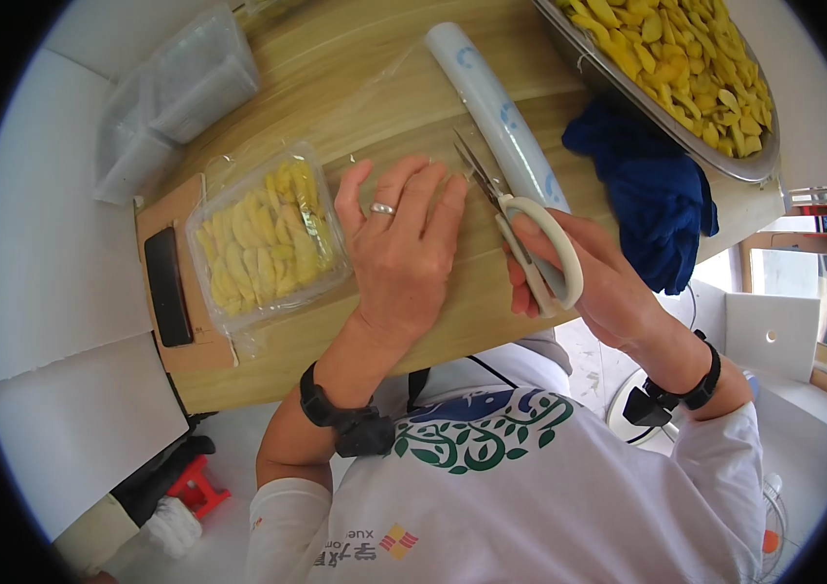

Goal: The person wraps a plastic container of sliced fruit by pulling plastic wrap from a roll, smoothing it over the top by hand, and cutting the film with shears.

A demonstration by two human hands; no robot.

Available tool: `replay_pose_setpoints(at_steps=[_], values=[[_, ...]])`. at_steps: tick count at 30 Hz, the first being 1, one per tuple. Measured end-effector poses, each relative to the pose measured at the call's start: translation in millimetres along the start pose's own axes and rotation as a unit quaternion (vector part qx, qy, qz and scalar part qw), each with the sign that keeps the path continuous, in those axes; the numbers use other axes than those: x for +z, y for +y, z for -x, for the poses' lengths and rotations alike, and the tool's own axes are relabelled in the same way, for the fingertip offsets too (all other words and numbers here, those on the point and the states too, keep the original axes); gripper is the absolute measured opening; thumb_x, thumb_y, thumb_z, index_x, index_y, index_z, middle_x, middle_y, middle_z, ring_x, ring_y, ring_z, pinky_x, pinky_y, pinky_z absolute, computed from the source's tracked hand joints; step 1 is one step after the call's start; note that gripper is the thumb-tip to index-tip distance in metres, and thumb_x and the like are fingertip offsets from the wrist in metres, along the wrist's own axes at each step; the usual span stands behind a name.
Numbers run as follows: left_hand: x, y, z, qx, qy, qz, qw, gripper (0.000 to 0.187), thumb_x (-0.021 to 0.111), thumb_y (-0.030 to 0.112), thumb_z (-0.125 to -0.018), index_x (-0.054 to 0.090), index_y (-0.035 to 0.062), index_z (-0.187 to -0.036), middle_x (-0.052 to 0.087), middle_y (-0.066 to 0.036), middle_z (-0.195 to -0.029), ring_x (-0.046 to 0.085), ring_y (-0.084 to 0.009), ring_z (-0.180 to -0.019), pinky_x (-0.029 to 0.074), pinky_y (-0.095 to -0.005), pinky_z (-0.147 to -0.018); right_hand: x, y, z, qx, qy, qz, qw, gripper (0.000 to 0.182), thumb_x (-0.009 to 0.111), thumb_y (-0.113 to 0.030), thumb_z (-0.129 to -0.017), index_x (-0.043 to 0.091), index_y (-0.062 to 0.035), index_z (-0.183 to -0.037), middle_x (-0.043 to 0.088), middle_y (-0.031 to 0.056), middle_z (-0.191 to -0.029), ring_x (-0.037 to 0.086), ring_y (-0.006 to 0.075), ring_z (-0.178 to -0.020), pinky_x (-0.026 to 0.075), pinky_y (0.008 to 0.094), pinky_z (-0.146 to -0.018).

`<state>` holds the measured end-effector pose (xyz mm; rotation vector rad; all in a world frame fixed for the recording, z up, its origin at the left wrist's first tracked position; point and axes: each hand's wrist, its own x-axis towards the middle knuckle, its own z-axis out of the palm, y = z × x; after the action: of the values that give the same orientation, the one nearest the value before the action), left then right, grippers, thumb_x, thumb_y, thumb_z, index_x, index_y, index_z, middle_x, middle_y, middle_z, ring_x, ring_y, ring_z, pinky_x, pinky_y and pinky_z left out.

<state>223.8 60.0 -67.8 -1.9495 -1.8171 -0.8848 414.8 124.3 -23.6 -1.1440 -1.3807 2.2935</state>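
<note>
My right hand (584,268) grips a pair of scissors (543,243) with cream handles, fingers through the loops and blades pointing away from me, slightly parted. Beside it my left hand (406,243), a ring on one finger, lies flat with fingers spread over clear plastic film (379,146) on the table. To its left is a clear plastic tray (263,305) of yellow sliced pieces (263,238), with film over it. A roll of film (496,117), white with blue marks, lies just past the scissor blades.
A metal basin (647,131) of yellow pieces stands at the back right, with a dark blue cloth (652,200) in front of it. Stacked clear containers (201,78) sit at the back left. A black phone (168,287) rests on brown cardboard (207,336) near the table's left edge.
</note>
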Motion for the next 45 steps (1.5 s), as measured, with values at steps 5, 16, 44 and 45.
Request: replay_pose_setpoints(at_steps=[5, 16, 44, 45], values=[[-0.4, -0.4, 0.0, 0.002, 0.019, 0.014, 1.0, 0.024, 0.078, 0.002, -0.078, 0.074, 0.0066, -0.102, 0.07, -0.005, -0.104, 0.067, -0.0236, -0.105, 0.037, -0.0473, -0.106, 7.1, -4.3, 4.0, 0.008, 0.029, 0.002, 1.0, 0.046, 0.06, -0.047, -0.102, 0.06, -0.0008, -0.1, 0.061, 0.005, -0.077, 0.062, 0.0124, -0.063, 0.048, 0.0251, -0.057], [0.5, 0.4, -1.1, -0.005, 0.02, 0.016, 1.0, 0.023, 0.078, 0.001, -0.079, 0.073, 0.0047, -0.102, 0.072, -0.006, -0.105, 0.068, -0.0235, -0.106, 0.037, -0.047, -0.106, 3.2, 3.5, -0.1, -0.013, 0.047, -0.013, 0.999, 0.044, 0.067, -0.045, -0.099, 0.059, -0.0026, -0.09, 0.059, 0.0027, -0.066, 0.058, 0.0089, -0.055, 0.043, 0.0227, -0.05], [-1.2, 2.6, -4.7, -0.016, 0.051, 0.034, 0.998, 0.026, 0.076, -0.004, -0.08, 0.07, 0.0039, -0.104, 0.072, -0.007, -0.101, 0.069, -0.0237, -0.101, 0.039, -0.0435, -0.104, -9.7, -20.5, -17.1, 0.008, -0.049, 0.014, 0.999, 0.046, 0.044, -0.045, -0.109, 0.06, -0.0024, -0.102, 0.065, 0.007, -0.079, 0.068, 0.0172, -0.065, 0.051, 0.0268, -0.057], [-1.6, 2.8, -4.9, -0.017, 0.051, 0.036, 0.998, 0.027, 0.076, -0.005, -0.08, 0.07, 0.0037, -0.105, 0.072, -0.007, -0.101, 0.069, -0.024, -0.101, 0.039, -0.0434, -0.104, -8.7, -22.1, -18.0, 0.012, -0.047, 0.018, 0.999, 0.047, 0.044, -0.046, -0.109, 0.06, -0.0025, -0.102, 0.066, 0.0071, -0.078, 0.068, 0.017, -0.065, 0.05, 0.0265, -0.057]])
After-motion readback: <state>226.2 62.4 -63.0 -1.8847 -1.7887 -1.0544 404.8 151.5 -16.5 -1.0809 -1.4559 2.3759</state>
